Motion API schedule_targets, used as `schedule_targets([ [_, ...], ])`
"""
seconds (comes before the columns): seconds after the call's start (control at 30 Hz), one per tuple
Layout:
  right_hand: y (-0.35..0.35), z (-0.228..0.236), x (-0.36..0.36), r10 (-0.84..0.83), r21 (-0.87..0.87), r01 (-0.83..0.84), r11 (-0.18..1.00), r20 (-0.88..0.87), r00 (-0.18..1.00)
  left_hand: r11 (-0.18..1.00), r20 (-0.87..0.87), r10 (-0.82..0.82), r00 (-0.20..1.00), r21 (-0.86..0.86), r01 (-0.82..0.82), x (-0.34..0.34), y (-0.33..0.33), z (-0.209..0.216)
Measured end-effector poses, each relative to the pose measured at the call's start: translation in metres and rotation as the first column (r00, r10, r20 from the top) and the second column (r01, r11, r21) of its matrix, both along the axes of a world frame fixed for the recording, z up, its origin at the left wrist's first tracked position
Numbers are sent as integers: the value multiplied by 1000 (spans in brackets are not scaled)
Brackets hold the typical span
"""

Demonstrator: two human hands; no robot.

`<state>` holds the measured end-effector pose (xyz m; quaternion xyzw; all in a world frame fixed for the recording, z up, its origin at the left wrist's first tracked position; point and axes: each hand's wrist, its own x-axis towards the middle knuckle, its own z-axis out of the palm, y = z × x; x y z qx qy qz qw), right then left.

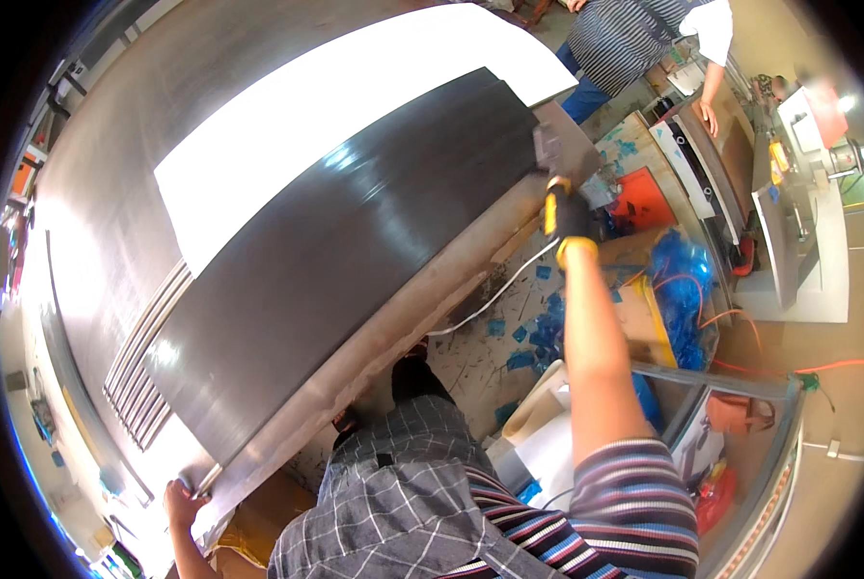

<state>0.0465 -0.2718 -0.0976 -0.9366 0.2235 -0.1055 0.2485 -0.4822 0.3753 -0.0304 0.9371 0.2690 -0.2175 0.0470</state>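
A dark, shiny metal sheet (355, 241) lies lengthwise along the near side of the big worktable. Partly under it is a large white sheet (355, 106). My right hand (574, 214), in a black and yellow glove, is stretched out past the table's far right corner. It is closed around a tool with a grey, blocky head (547, 145), blurred, so its kind is unclear. My bare left hand (183, 504) is at the table's near left corner, fingers bent beside a short metal strip (212, 477). What lies between those fingers is too small to make out.
Several narrow metal strips (147, 357) lie left of the dark sheet. A white cable (499, 289) hangs beside the table. Below my right arm are a cardboard box (641, 323), blue plastic wrap (685, 289) and a metal-framed cart (789, 425). Another person (625, 48) stands at the far right.
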Motion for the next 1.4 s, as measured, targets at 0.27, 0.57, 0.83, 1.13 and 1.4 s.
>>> schedule_targets([
  [0.27, -48, 13, 84, -46, -109, 24, 994, -201, 978, 963, -185, 265, 946, 92, -252, -64, 50, -52],
  [0.57, 7, 0, 110, 480, -543, -511, 666, -213, 851, 996, -53, 39, 998, 81, -35, -73, 65, -76],
  [0.83, 201, -20, -101, 961, -505, -820, 270, 93, 260, 943, 61, 322, 945, -115, -314, -126, 61, -81],
  [1.13, 458, -12, -403, 980, 64, -997, -49, 198, -35, 985, 280, 168, 945, -92, -148, -64, 22, -36],
  [1.4, 442, 6, -419, 938, 103, -994, 24, 341, 58, 976, 448, 214, 868, -135, -171, -80, 11, -81],
])
